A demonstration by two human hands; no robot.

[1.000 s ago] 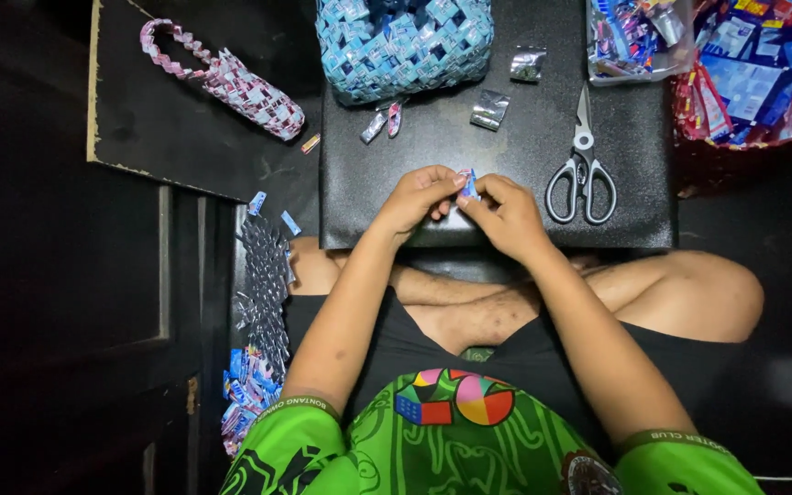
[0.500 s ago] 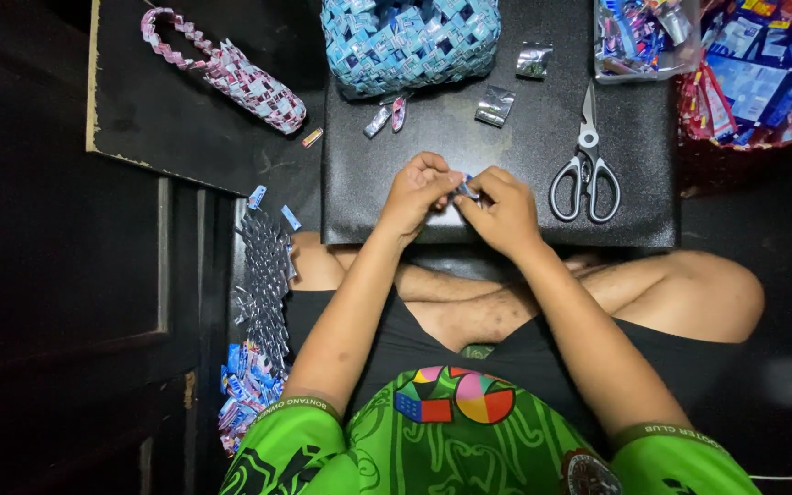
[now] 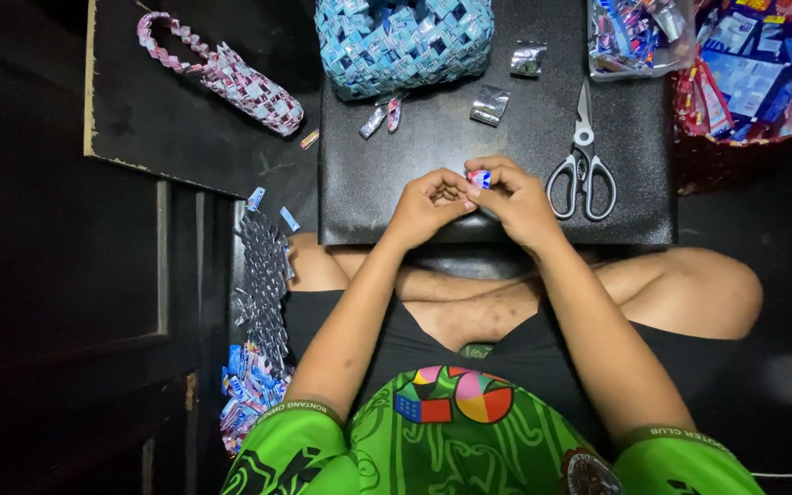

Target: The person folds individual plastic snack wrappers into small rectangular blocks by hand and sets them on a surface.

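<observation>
Scissors (image 3: pixel 582 163) on black table (image 3: pixel 414 174) – blue woven basket (image 3: pixel 402 41) behind, pink woven strap (image 3: pixel 222 75) left, foil scraps (image 3: pixel 489 104) btw.

Between the hands (image 3: pixel 474 197) sits a small folded wrapper piece (image 3: pixel 478 177), blue, red and white. Beyond them, a woven basket (image 3: pixel 402 41) in light blue and white; far left, a pink-and-white woven strap (image 3: pixel 222 75). Just right, scissors (image 3: pixel 582 165) with grey handles. The bench (image 3: pixel 433 147) is speckled black.
</observation>
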